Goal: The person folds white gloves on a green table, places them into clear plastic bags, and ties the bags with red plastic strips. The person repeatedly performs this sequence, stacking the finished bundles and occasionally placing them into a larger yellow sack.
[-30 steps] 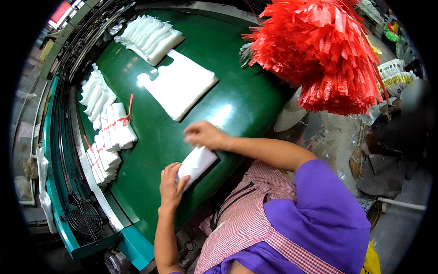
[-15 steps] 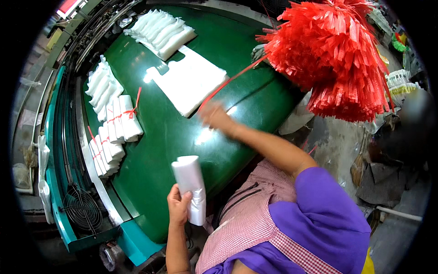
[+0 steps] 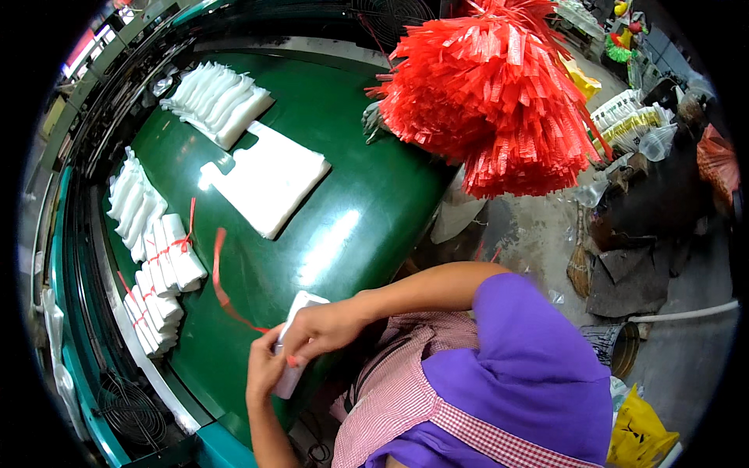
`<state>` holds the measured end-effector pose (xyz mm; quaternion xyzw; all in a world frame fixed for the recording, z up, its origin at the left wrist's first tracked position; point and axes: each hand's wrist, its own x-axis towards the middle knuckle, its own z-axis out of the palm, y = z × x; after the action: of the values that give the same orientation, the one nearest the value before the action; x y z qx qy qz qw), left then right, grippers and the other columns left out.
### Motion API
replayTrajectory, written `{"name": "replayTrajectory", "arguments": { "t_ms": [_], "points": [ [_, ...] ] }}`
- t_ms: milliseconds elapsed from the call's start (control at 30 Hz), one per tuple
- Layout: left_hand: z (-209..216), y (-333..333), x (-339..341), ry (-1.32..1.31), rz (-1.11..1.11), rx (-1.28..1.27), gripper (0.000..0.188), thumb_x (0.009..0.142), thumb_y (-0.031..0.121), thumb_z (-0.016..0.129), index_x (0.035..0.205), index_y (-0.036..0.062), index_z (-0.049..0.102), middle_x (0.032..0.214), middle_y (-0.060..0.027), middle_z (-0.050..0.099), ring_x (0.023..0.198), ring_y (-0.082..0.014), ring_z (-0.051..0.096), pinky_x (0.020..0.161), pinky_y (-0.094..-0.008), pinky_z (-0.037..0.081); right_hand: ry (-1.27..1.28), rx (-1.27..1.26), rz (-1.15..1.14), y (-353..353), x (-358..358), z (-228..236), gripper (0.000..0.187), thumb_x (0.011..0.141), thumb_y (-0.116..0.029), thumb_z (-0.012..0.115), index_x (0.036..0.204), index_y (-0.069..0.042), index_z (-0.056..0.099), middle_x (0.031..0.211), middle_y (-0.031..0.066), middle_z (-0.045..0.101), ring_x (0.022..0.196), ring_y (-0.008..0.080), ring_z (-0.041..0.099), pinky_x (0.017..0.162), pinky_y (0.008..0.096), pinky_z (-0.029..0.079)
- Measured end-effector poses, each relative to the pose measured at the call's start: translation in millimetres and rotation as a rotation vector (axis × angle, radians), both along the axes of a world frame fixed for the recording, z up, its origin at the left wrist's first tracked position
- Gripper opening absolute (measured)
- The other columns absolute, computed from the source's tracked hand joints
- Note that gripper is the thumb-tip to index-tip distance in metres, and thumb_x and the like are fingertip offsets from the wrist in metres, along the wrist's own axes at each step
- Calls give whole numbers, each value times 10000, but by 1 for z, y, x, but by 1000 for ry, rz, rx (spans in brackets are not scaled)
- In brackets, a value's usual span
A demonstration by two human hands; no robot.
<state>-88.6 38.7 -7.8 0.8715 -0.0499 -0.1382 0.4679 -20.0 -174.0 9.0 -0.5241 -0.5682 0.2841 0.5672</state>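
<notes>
In front of my body, a folded bundle of white plastic bags (image 3: pixel 289 384) is held upright and tilted in my left hand (image 3: pixel 264 365), whose fingers wrap round its side. Closed over the same bundle, my right hand (image 3: pixel 324 327) pinches a red plastic strip (image 3: pixel 221 290). One end of the strip swings loose above the green table, and a bit of red shows at my right fingertips. Much of the bundle is hidden behind my right hand. On the table lies a flat stack of white vest bags (image 3: pixel 273 183) with cut-out handles.
Rolled bag bundles tied with red strips (image 3: pixel 170 257) lie at the green table's (image 3: pixel 374 203) left edge, beside untied folded bags (image 3: pixel 136 199). More folded bags (image 3: pixel 218 101) lie at the far side. A big bunch of red strips (image 3: pixel 499 101) hangs at the right.
My right hand has come down from the table's middle to the bundle, bringing the red strip, now free of the hanging bunch. The left hand has tilted the bundle. The view has shifted.
</notes>
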Motion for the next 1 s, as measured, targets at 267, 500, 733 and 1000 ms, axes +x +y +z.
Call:
{"name": "replayTrajectory", "arguments": {
  "t_ms": [267,500,733,1000],
  "points": [
    [-28,-7,-21,-282,329,-229,241,840,18,632,1075,-38,635,867,-46,619,735,-94,559,649,-217,448,-241,-421,-139,22,15,-25,202,801,-57,571,962,54,619,861,163,606,766,297,617,630,324,515],
    [-33,-10,-11,-133,468,-432,91,873,72,619,852,-10,653,690,-15,621,573,-48,550,495,-206,435,-706,-113,-372,22,-17,-8,114,741,-116,623,786,-12,611,929,137,594,727,299,604,611,407,495],
    [-24,-22,-22,-632,288,-44,55,811,54,625,808,9,595,833,-108,588,758,-225,580,669,-311,475,835,-405,-259,32,23,-25,239,881,-63,488,1037,46,632,746,42,620,513,112,539,455,245,421],
    [-8,-5,-20,-600,209,110,79,805,69,625,802,18,565,895,-101,548,713,-250,580,638,-352,486,-191,-359,-280,32,13,-13,102,827,-100,623,805,-4,596,759,142,541,673,312,568,608,391,476]
  ]
}}
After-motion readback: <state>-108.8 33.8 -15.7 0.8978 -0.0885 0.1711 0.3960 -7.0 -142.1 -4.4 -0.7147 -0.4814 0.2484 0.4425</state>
